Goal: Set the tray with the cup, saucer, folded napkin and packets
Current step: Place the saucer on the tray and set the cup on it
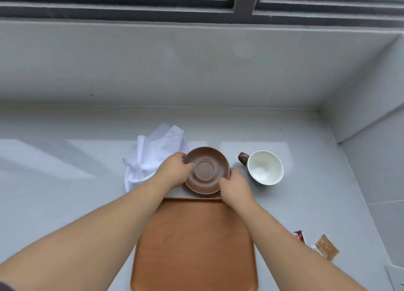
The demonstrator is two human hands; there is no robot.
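Both hands (175, 170) (235, 185) grip brown saucer (206, 170); packets' (314, 243) print unreadable.

Both hands (175, 170) (235, 184) grip the brown saucer (205, 170) just beyond the tray (194, 247).

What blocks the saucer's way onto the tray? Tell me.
Nothing visible. Both hands, left and right, hold the saucer just beyond the tray's far edge, and the tray's surface is bare.

A grey counter (65, 203) runs beneath a dark-framed window (240, 4).
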